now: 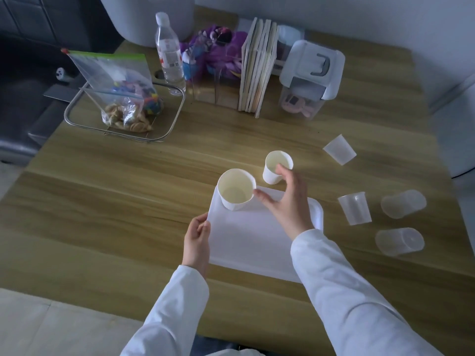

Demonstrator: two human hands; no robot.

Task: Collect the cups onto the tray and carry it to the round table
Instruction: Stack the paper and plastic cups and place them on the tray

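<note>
A white tray (246,242) lies on the wooden table in front of me. One white paper cup (236,192) stands upright in the tray's far left corner. A second paper cup (275,167) stands on the table just beyond the tray. My right hand (285,201) hovers over the tray's far edge with fingers spread, its fingertips touching the second cup's near side and its thumb close to the first cup. My left hand (198,240) grips the tray's left edge. To the right are several translucent plastic cups: one upright (354,208), one further back (339,149), two on their sides (403,203) (399,241).
At the back stand a wire basket (123,109) with bagged snacks, a water bottle (169,55), a row of books (258,68), a clear lidded box (308,78) and purple fabric (216,50). The table's near edge runs just below the tray.
</note>
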